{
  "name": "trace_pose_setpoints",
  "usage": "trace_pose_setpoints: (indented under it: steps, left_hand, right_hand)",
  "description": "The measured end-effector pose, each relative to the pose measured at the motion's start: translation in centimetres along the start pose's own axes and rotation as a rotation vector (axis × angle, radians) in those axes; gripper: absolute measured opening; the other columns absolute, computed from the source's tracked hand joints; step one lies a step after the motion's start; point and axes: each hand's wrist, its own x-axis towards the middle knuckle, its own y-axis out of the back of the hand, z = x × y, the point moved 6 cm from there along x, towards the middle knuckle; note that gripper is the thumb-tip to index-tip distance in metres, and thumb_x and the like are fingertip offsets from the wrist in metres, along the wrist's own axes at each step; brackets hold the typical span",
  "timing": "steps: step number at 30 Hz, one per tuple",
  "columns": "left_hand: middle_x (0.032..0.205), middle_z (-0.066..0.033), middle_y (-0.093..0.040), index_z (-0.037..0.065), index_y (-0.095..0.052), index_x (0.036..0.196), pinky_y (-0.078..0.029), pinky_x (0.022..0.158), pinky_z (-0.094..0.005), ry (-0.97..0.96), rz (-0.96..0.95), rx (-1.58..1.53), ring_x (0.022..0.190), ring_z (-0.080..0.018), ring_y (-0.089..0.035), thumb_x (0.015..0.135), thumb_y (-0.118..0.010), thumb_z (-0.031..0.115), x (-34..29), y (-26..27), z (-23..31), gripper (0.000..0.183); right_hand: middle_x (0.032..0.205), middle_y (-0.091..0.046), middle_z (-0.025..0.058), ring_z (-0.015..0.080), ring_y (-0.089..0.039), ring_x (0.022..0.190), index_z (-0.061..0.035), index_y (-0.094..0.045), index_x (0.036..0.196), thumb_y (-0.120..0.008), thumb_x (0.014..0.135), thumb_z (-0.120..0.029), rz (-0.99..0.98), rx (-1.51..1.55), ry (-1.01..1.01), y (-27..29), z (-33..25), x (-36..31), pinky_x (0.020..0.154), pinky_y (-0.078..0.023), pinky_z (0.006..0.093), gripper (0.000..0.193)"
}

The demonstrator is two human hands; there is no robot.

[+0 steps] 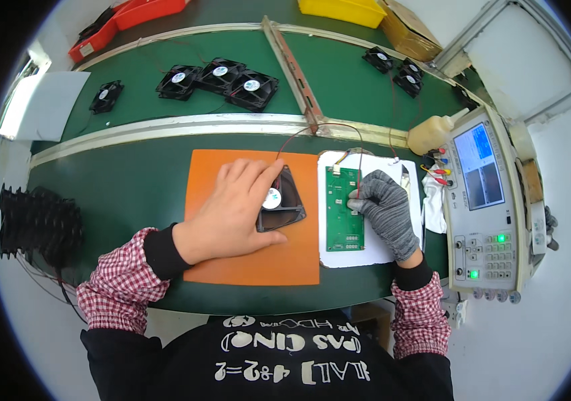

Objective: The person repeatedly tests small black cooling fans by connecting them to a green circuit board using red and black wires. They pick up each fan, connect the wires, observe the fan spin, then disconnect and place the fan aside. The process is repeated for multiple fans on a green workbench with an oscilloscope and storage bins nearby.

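Observation:
A square black cooling fan (287, 204) with a pale hub label lies on an orange mat (252, 267). My bare left hand (235, 207) spans its left side, fingers along the top edge and thumb by the bottom edge, holding it. From the fan a thin red and dark wire (325, 124) arches over to the right. My right hand (386, 210), in a grey knitted glove, pinches that wire over a green circuit board (336, 224); the tip in the fingers is hidden. The board lies on a white pad (379, 257), with a plugged-in cable at its top.
At right stands a test instrument (483, 220) with a lit screen, beside a cream bottle (430, 136) and coloured clip leads (440, 172). Stacked black fans (38, 217) stand at left. More fans (251, 87) lie behind the rail (185, 123). Red (148, 13) and yellow bins (342, 10) sit farthest back.

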Motion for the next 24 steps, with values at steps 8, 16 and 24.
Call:
trace_pose_setpoints:
  steps: [8, 16, 24]
  left_hand:
    - [0.1, -0.008, -0.064, 0.006, -0.056, 0.113, -0.043, 0.074, -0.0353, -0.558, 0.757, 0.258, 0.086, -0.0227, -0.058, 0.085, -0.062, 0.029, -4.5, 6.8, 9.1, 0.037]
    - [0.096, -0.0098, -0.066, 0.006, -0.058, 0.102, -0.045, 0.069, -0.0335, 0.047, -0.435, -1.765, 0.081, -0.0231, -0.06, 0.084, -0.063, 0.021, -3.4, 4.9, 7.5, 0.024]
    - [0.094, -0.0118, -0.067, 0.005, -0.061, 0.1, -0.048, 0.07, -0.0339, -0.132, 0.185, -0.743, 0.081, -0.0257, -0.064, 0.081, -0.065, 0.018, -3.9, 7.8, 5.7, 0.023]
  right_hand:
    - [0.08, -0.058, 0.008, 0.0233, -0.059, 0.081, -0.0024, -0.067, 0.081, -0.078, 0.067, -0.003, 0.064, 0.006, -0.007, 0.1, 0.4, -0.1, 0.075, -0.049, 0.0346, 0.017]
    - [0.08, -0.059, 0.0076, 0.0236, -0.06, 0.08, -0.0028, -0.067, 0.079, -0.079, 0.067, -0.004, 0.048, -0.017, 0.063, -0.2, -0.1, 0.1, 0.074, -0.05, 0.0345, 0.017]
    - [0.079, -0.059, 0.0085, 0.0253, -0.06, 0.081, -0.0029, -0.067, 0.079, -0.079, 0.068, -0.005, 0.057, -0.009, 0.003, 0.2, 0.5, -0.2, 0.074, -0.05, 0.0352, 0.016]
